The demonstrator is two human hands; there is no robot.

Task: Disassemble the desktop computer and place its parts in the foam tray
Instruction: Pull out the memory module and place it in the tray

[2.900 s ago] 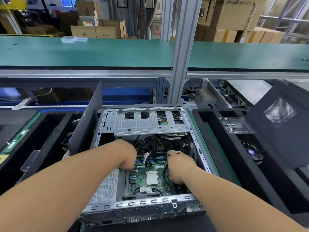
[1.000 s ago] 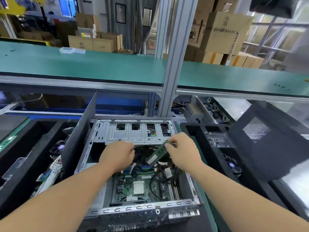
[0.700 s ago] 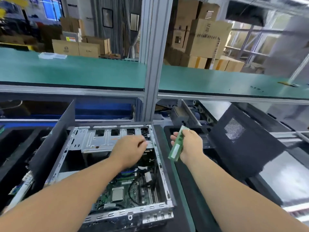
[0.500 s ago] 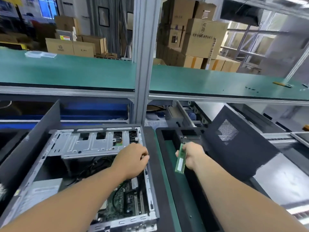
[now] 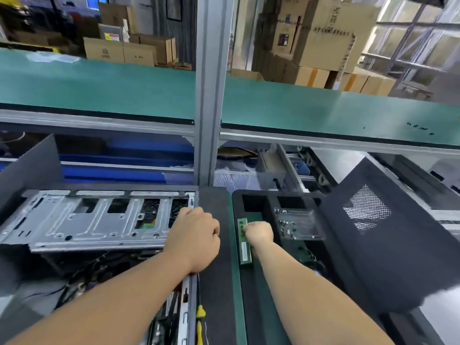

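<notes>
R hand [image 5: 258, 234] grips RAM stick [image 5: 244, 245], in foam tray [image 5: 216, 245].

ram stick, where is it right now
In the head view, the ram stick lies in the foam tray, right of the computer case, with the right hand on it.

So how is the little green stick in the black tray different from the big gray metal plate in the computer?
The memory stick is small, narrow and green; the metal bracket is wide, silvery and full of cut-out holes. The stick lies in the foam tray with the right hand gripping it; the bracket sits in the computer case, where the left hand rests at its edge. Both are flat computer parts.
</notes>
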